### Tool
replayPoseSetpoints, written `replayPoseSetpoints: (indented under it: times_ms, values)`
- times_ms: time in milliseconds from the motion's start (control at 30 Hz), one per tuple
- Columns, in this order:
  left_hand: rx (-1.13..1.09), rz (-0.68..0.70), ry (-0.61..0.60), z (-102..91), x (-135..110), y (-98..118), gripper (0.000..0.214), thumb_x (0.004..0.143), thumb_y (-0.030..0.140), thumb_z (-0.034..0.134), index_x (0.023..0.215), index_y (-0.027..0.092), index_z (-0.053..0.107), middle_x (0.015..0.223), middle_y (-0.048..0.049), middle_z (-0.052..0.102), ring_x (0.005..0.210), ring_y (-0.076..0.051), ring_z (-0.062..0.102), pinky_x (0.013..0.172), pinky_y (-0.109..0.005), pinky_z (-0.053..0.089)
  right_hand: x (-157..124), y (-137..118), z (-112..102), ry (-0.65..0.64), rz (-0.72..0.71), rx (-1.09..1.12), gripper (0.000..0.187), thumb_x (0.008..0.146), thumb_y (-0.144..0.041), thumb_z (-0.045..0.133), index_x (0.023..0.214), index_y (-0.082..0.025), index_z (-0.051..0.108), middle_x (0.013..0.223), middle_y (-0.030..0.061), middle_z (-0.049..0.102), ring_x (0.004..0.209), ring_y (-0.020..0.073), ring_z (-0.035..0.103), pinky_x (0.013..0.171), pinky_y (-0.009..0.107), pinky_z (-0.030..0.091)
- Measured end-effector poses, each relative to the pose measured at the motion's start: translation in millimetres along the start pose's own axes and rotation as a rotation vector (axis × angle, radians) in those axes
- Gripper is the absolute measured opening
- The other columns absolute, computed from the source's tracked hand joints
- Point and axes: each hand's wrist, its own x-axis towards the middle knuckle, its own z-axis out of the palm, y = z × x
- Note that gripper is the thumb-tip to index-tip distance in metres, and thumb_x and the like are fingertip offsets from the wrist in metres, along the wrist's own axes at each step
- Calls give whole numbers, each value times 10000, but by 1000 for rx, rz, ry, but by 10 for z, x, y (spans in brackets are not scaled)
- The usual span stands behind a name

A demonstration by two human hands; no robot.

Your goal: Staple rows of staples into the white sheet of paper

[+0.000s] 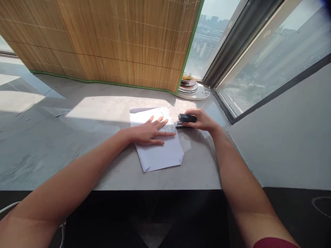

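Note:
White paper (pixel 160 156) lies on the grey countertop, its lower corners slightly bent. Many staples (pixel 169 127) cover its upper right part in dense rows. My left hand (pixel 148 132) rests flat on the sheet with fingers spread, pointing right across the stapled area. In my right hand (pixel 203 120) is a black stapler (pixel 187 119), gripped from the right. The stapler's front end meets the right edge of the paper. Whether the paper sits between its jaws I cannot tell.
A bamboo blind (pixel 111 44) with green edging hangs over the back of the countertop (pixel 64 144). Stacked plates (pixel 193 91) stand behind, by the window corner. Small dark bits (pixel 62 113) lie at left. A white wall (pixel 281 137) borders the right side.

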Motion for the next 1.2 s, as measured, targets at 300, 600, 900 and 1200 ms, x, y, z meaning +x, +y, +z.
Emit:
replayPoseSetpoints:
  times_ms: [300,600,900,1200]
  values:
    - [-1,25,56,-17,-38,-156,561,1068,549,499,1600,372,496,1751,-70,315,1640,-391,208,1306,-684,119,23,136,76,137,143,-104,312,814,-488,697,764,-208,570,713,-31,538,705,152,454,667,292,329]
    - [69,28,-24,-67,-65,-168,628,1051,612,477,1647,442,383,1797,-36,173,1649,-442,99,1270,-722,88,135,30,316,318,261,-126,277,801,-422,695,744,-235,498,722,-8,568,701,171,479,665,308,347]
    - [54,-335,1009,-212,-199,-342,404,1115,372,318,1126,227,695,1160,-108,717,1118,-264,640,1028,-468,470,244,-921,711,369,220,-69,249,887,-424,672,815,-227,537,821,13,633,742,173,537,667,290,357]
    - [-32,-407,1121,-165,-192,-478,332,1069,300,405,874,217,661,931,-68,626,819,-203,599,808,-378,489,-99,-1223,1143,295,314,-189,167,941,-350,644,911,-233,529,967,57,668,810,203,572,664,306,345]
